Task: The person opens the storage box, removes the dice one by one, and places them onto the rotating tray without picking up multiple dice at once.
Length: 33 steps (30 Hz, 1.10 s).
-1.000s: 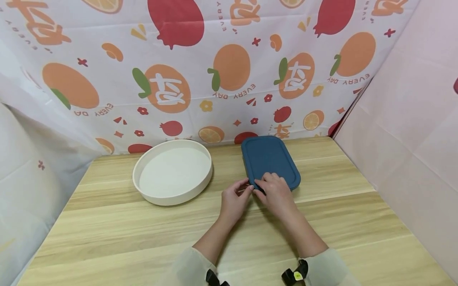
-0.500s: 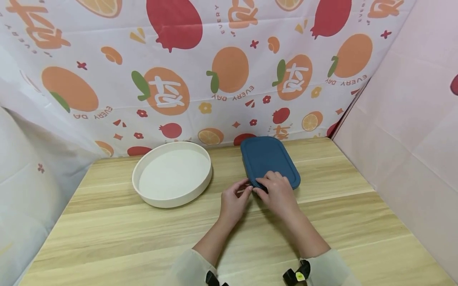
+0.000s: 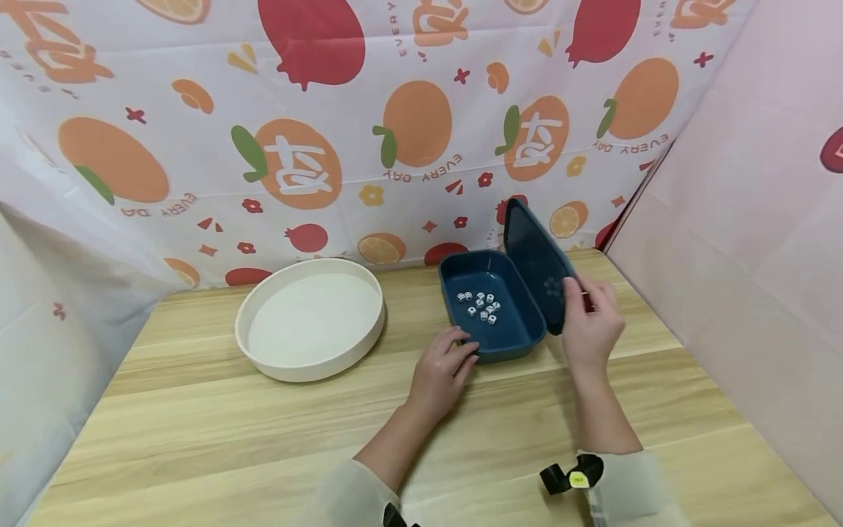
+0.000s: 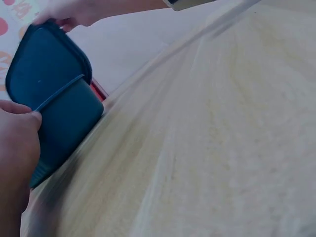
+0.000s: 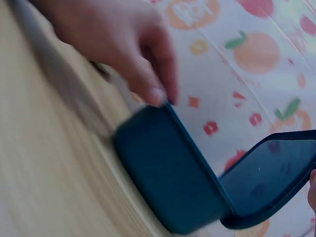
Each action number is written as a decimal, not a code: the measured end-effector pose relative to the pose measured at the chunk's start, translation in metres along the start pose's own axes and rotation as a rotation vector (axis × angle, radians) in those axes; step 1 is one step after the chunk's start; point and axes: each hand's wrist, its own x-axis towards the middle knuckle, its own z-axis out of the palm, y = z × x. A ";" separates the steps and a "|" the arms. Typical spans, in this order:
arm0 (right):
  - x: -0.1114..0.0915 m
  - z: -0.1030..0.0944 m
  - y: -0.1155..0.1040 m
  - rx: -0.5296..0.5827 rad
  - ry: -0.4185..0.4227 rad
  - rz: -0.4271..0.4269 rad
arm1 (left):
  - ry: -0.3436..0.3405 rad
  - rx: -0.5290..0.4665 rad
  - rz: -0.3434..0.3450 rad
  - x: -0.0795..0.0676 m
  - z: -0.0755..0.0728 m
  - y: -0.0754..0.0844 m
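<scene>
Box, blue, one: on the wooden table [image 3: 263,439], right of the round white tray [image 3: 316,318] and apart from it; its mouth [image 3: 510,335] uncovered. Dice [image 3: 490,309], white, small, a loose cluster: on the box floor, left of its middle.

Lid [image 3: 536,252], blue, one: tilted steeply up along the box's right side; whether its low edge touches the rim, I cannot tell.

My right hand [image 3: 593,326]: thumb and fingers pinching the lid's outer edge. My left hand [image 3: 437,375]: thumb and fingertips pinching the box rim at its near left corner.

Handling notes, my judgement: keep the left pinch firm, so that a tug on the lid cannot drag or tip the box. Swing the lid outward smoothly, clear of the rim; a knock there could scatter the dice.
</scene>
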 end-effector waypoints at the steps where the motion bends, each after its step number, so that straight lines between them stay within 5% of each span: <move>1: 0.004 -0.003 0.003 0.011 0.038 0.064 | -0.001 0.007 -0.001 0.000 -0.001 0.000; 10: 0.023 -0.022 0.041 0.351 0.231 0.560 | -0.010 0.007 -0.027 0.001 -0.005 -0.002; 21: 0.018 -0.051 0.096 0.325 0.278 0.930 | 0.002 0.009 -0.011 -0.001 -0.002 -0.001; 25: 0.018 -0.058 0.105 0.304 0.233 1.022 | 0.009 0.009 -0.005 0.000 -0.001 -0.001; 33: 0.022 -0.065 0.107 0.216 0.160 1.034 | 0.002 -0.007 -0.014 0.003 -0.002 0.000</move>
